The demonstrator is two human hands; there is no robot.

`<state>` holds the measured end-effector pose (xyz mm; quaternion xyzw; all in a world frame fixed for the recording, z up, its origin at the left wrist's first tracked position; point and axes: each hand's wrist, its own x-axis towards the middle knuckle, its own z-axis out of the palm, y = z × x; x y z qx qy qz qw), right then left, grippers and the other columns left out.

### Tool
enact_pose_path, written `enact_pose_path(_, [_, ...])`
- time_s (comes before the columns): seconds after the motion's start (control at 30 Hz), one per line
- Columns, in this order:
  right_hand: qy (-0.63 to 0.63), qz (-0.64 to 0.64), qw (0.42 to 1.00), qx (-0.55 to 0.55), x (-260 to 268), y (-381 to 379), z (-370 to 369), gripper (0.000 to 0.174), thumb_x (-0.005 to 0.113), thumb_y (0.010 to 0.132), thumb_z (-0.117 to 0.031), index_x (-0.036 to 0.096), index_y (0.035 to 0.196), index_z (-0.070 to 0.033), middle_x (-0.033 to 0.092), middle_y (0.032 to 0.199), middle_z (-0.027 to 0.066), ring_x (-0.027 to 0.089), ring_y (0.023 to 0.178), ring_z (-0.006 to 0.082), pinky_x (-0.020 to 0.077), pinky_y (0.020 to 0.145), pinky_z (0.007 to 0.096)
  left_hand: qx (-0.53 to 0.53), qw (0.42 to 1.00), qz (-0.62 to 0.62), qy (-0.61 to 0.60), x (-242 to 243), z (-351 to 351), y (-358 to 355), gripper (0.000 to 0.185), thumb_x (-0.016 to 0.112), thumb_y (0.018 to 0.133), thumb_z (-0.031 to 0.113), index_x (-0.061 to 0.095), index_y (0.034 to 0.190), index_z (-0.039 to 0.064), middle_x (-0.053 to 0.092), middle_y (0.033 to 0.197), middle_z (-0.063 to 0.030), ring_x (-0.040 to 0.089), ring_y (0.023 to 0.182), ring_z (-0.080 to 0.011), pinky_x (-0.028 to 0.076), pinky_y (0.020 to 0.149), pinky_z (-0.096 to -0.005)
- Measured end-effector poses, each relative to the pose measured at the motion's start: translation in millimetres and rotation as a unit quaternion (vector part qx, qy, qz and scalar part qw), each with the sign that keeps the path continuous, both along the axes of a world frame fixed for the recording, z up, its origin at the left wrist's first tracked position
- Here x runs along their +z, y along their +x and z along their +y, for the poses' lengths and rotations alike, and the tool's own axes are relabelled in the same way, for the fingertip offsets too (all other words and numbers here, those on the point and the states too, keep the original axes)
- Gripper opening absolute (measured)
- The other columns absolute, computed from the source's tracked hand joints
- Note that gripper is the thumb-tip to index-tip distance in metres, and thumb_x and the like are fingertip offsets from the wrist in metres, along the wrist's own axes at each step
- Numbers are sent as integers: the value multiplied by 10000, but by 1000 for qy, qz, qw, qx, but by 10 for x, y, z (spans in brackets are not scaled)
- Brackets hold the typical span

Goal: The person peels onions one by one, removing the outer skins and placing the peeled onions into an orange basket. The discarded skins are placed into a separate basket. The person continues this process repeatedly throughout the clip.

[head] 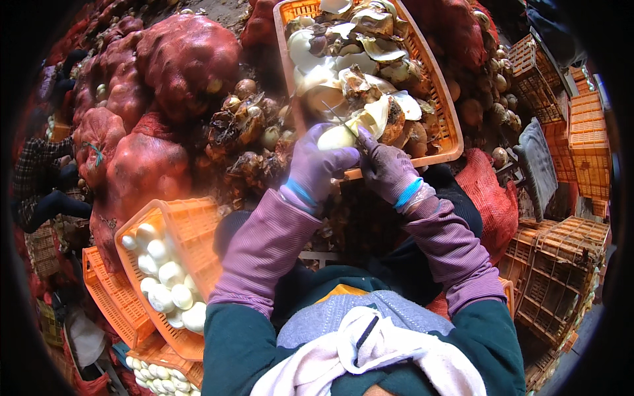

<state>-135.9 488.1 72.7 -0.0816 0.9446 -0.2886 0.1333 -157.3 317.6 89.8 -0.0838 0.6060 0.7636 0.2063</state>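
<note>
In a purple glove, my left hand (317, 163) grips a pale, partly peeled onion (337, 138). My gloved right hand (389, 161) is shut on a small knife (336, 113), whose thin blade points up and left across the onion. A curl of onion skin (375, 116) hangs beside the knife. Both hands are at the near edge of an orange plastic crate (448, 123) heaped with white onion layers and brown peel (356, 64). The knife's handle is mostly hidden in my right glove.
Red mesh sacks of onions (188, 64) rise to the left, with loose unpeeled onions (246, 89) beside them. An orange crate (190, 237) of peeled onions (171, 274) stands at my left. Stacked crates (559, 277) are at right, near a grey padded seat (537, 168). Another person's sleeve (42, 158) shows far left.
</note>
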Motion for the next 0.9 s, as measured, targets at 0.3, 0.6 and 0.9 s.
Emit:
enact_pose_path(0.3, [-118,-30,989,-88,-332,56,99,515,537,895,-125,468,1404,-153,655,932,283,665,904,391,507,840,439,87,990,109,34,28,-604,-99,491,749,699,95,573,1152,30,648,861,-51,628,653,-141,517,521,-245])
enact_pose_path(0.6, [-136,-20,985,-99,-417,-74,14,405,571,900,-146,560,1303,-100,662,1032,260,642,1018,383,487,892,400,214,687,244,-650,5,-3351,1094,688,779,760,329,499,1302,10,633,1122,-170,668,925,-244,557,735,-283])
enact_pose_path(0.9, [-155,-29,981,-110,-467,-56,-20,383,559,915,-94,565,1297,-110,688,1003,212,688,963,312,518,821,350,221,789,100,-565,-547,-3544,1043,557,735,844,240,513,1312,35,580,1230,-140,549,1128,-225,453,955,-348])
